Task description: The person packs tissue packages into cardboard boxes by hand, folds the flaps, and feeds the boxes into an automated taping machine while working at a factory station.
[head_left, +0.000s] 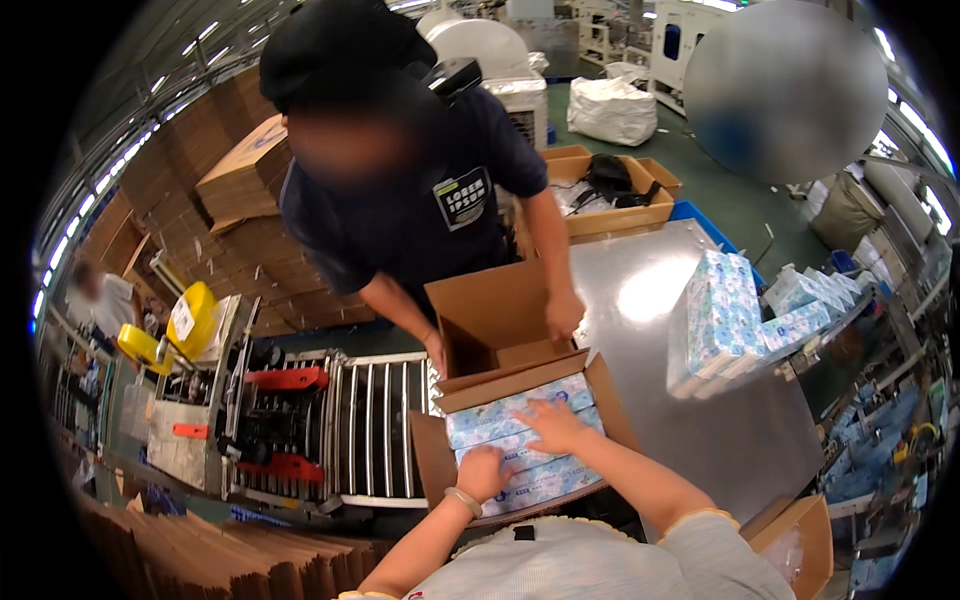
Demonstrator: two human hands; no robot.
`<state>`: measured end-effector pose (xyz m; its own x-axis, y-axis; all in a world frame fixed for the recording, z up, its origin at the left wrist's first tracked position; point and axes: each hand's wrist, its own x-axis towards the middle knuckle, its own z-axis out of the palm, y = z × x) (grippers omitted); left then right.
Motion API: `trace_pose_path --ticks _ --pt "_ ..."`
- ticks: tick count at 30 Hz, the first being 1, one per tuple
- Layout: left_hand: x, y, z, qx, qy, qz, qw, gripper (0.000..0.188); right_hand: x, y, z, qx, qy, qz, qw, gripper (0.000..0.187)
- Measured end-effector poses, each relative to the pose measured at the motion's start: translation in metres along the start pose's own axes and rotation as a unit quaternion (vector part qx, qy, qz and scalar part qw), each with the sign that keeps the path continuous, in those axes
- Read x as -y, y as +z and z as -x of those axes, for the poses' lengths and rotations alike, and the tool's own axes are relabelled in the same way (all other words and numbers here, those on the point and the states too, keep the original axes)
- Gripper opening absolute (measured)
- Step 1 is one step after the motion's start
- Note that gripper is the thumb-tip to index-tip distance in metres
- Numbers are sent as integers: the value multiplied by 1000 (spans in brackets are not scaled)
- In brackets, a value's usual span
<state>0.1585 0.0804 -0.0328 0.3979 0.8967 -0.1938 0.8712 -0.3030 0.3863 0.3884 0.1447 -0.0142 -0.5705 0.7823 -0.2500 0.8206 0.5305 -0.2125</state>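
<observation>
An open cardboard carton (432,455) stands in front of me, filled with a row of blue-and-white floral tissue packs (552,482). My right hand (550,424) lies palm down on the far packs, its fingers spread. Bent fingers of my left hand (483,473) press around a pack at the carton's left side; their tips are partly hidden. A pale band circles my left wrist. Just beyond, a second open carton (492,310) is tilted towards me, its visible inside bare. A co-worker's two hands (565,312) hold it at its sides.
A roller conveyor (380,425) with a taping machine (280,420) runs left. On the right, a metal table (690,440) bears stacked tissue packs (722,310). The co-worker (400,220) stands opposite, before piled flat cardboard (240,260). Flattened cartons (220,560) are at lower left.
</observation>
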Motion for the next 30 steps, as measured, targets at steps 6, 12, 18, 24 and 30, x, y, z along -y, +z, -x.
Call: trace_pose_path --ticks 6,12,18,24,30 --pt "52 55 0 -107 -49 -108 987 80 -70 61 22 -5 91 -31 995 81" --pt "42 -11 -21 -62 -33 -46 996 60 -79 -25 11 -94 33 -239 966 64" --pt "10 -74 67 -315 -268 74 907 60 -89 -15 99 -236 339 -245 877 36" --pt "88 -38 80 -85 -279 199 935 40 -52 20 70 -49 359 -275 891 36" --pt "206 -108 133 -63 -285 145 945 36 47 61 29 -84 331 -447 827 35"
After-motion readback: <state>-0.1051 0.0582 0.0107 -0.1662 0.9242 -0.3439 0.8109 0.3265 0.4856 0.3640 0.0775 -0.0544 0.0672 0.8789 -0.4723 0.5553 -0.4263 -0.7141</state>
